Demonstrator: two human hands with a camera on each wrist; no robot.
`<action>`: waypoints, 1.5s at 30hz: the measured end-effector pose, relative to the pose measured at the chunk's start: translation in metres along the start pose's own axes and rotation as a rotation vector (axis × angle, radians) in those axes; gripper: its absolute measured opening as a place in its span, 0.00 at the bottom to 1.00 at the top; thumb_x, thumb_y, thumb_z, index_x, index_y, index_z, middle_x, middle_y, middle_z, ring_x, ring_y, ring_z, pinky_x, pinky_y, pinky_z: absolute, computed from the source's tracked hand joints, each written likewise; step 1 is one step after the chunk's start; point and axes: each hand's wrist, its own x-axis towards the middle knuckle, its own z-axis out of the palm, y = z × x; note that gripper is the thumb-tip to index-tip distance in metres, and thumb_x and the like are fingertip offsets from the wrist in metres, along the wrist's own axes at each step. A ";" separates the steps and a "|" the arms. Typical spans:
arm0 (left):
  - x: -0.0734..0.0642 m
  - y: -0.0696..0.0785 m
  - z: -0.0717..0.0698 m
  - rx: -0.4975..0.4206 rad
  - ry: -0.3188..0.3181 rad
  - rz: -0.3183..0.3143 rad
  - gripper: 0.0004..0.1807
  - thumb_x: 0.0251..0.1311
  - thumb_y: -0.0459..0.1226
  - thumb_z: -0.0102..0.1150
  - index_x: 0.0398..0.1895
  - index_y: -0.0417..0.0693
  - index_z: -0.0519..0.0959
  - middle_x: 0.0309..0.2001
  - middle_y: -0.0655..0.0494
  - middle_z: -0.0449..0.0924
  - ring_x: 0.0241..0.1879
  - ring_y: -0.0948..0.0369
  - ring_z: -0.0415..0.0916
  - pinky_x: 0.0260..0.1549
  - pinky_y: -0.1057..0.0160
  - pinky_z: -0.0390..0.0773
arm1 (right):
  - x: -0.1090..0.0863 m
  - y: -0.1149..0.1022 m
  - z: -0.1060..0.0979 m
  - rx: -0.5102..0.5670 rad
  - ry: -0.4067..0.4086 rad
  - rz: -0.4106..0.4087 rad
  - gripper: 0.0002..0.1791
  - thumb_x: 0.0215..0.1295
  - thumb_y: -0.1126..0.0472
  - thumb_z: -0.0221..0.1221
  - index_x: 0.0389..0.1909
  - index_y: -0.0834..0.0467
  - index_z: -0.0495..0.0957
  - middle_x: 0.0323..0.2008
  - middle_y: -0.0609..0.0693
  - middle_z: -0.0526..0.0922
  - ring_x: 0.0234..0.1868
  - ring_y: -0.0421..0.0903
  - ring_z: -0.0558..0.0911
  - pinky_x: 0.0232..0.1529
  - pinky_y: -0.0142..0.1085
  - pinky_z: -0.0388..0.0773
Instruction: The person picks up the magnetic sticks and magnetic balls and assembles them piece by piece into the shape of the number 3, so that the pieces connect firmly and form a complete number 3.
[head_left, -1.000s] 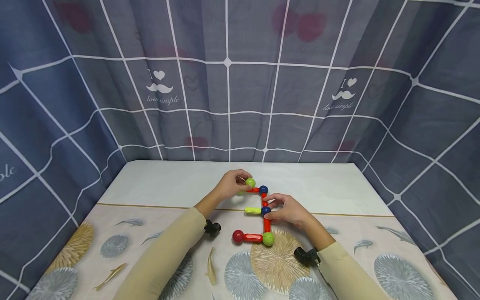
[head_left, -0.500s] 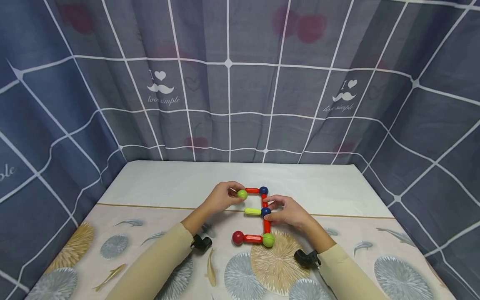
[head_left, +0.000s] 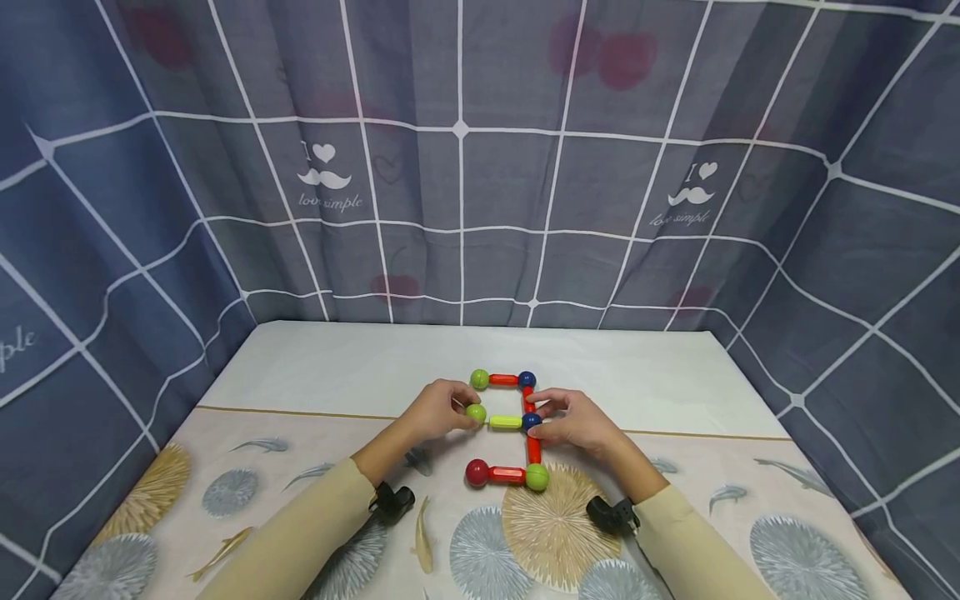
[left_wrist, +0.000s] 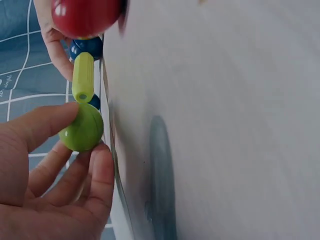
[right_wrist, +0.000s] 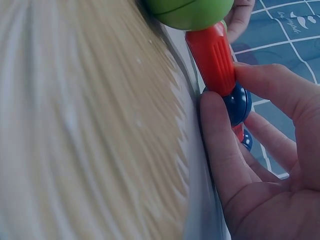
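My left hand [head_left: 444,410] pinches a green ball [left_wrist: 83,128] between thumb and fingers, right at the free end of a yellow-green rod [head_left: 506,422]. That rod's other end meets a blue ball [head_left: 531,422], which my right hand [head_left: 576,421] grips, its thumb and fingers round the ball and the end of a red rod [right_wrist: 214,59]. Red rods run from this ball to a far blue ball [head_left: 527,380] and a near green ball [head_left: 536,477]. A far red rod [head_left: 503,380] ends in another green ball [head_left: 479,379]; a near red rod [head_left: 507,475] ends in a red ball [head_left: 477,472].
The rod-and-ball figure lies across a white surface [head_left: 337,367] and a patterned cloth [head_left: 300,508] with printed fish and discs. A blue-grey checked curtain [head_left: 420,183] hangs behind and at both sides. Each wrist carries a small black camera [head_left: 393,503].
My left hand has left a green ball at the far red rod's end and come nearer and leftward with another green ball, down to the yellow-green rod. The right hand keeps its grip in place.
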 end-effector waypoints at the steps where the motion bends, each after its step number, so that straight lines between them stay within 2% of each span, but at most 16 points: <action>1: -0.001 0.001 0.000 0.002 0.001 -0.013 0.14 0.53 0.30 0.76 0.44 0.46 0.86 0.40 0.54 0.85 0.37 0.61 0.78 0.36 0.66 0.80 | 0.001 0.000 0.000 -0.004 0.004 0.003 0.32 0.53 0.67 0.75 0.61 0.60 0.79 0.47 0.60 0.79 0.36 0.47 0.82 0.38 0.40 0.87; 6: -0.002 0.001 0.001 0.010 0.008 -0.046 0.15 0.51 0.30 0.77 0.43 0.45 0.86 0.38 0.55 0.84 0.35 0.61 0.76 0.34 0.66 0.77 | 0.004 -0.001 -0.001 -0.004 0.011 0.014 0.31 0.53 0.68 0.74 0.61 0.59 0.80 0.46 0.59 0.79 0.36 0.46 0.83 0.38 0.39 0.87; 22: -0.001 0.000 0.003 0.004 0.009 -0.034 0.17 0.48 0.28 0.78 0.42 0.45 0.85 0.37 0.55 0.84 0.35 0.62 0.76 0.35 0.67 0.78 | 0.009 -0.002 -0.001 0.043 -0.021 -0.016 0.33 0.54 0.72 0.72 0.63 0.64 0.77 0.45 0.59 0.77 0.34 0.45 0.83 0.38 0.40 0.88; 29: -0.001 0.000 0.005 0.005 0.010 -0.047 0.16 0.48 0.28 0.78 0.41 0.46 0.85 0.38 0.56 0.84 0.36 0.61 0.77 0.35 0.66 0.78 | 0.006 -0.001 0.000 0.059 -0.026 -0.031 0.30 0.54 0.70 0.73 0.60 0.67 0.79 0.45 0.60 0.78 0.34 0.45 0.84 0.38 0.41 0.88; 45: -0.002 -0.001 0.006 -0.018 -0.006 -0.043 0.18 0.48 0.27 0.78 0.43 0.45 0.84 0.38 0.54 0.82 0.37 0.61 0.76 0.38 0.65 0.79 | 0.006 0.003 0.000 0.059 -0.035 -0.038 0.31 0.55 0.70 0.72 0.62 0.66 0.77 0.46 0.60 0.77 0.36 0.45 0.83 0.38 0.40 0.88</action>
